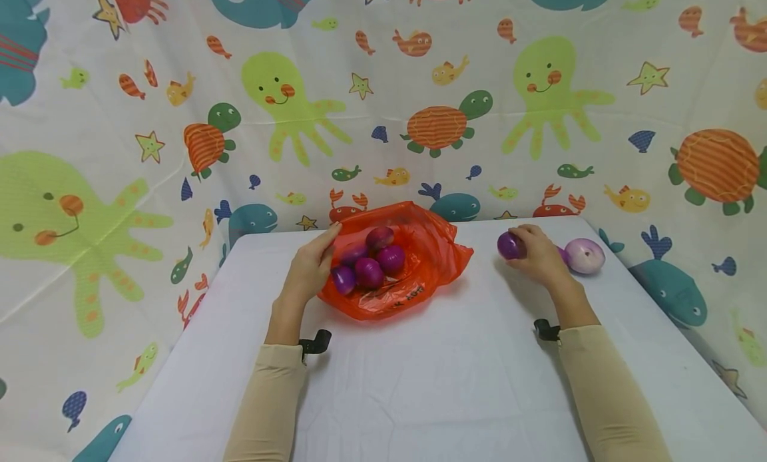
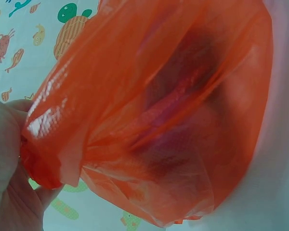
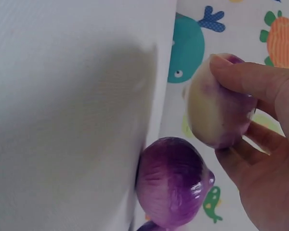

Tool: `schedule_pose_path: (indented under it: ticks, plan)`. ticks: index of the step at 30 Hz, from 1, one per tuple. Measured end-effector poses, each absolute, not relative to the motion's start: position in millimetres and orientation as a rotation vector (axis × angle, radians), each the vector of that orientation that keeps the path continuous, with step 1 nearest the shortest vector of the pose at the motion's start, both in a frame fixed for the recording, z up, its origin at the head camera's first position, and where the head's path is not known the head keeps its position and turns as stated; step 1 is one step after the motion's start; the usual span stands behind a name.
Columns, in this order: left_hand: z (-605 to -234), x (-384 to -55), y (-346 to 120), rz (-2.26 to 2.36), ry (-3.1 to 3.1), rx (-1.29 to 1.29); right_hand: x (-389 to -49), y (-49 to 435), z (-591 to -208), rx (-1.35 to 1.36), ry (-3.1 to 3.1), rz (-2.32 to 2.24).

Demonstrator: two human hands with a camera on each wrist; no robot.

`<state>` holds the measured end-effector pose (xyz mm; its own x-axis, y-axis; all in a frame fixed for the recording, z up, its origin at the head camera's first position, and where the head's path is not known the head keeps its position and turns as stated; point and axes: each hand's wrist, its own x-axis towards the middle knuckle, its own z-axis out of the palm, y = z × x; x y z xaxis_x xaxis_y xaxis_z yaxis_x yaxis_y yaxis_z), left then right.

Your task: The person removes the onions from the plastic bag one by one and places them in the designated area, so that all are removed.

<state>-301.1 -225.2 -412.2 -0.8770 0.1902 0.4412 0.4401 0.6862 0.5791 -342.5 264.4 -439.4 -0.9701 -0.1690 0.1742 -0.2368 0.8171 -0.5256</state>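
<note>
My left hand pinches the left edge of a thin red plastic bag, which lies opened towards me on the table. Several purple onions sit inside it; in the left wrist view the crumpled bag shows them only as dark shapes. At the right, my right hand grips a purple onion between thumb and fingers. The right wrist view shows a pale patch on this held onion. Beyond that hand rests a purple-and-white onion, with another purple onion partly behind the fingers.
A white cloth covers the table. Behind it and along both sides hangs a curtain printed with sea animals, close to the table's back edge. Each wrist carries a small black camera.
</note>
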Motion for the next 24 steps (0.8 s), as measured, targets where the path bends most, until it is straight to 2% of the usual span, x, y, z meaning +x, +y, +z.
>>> schedule_pose_path:
  ticks: [24]
  plan:
    - [-413.0, -301.2, -225.3, -0.996, -2.544, -0.492, -342.6, 266.5, -448.6, 0.406, -3.017, 0.699]
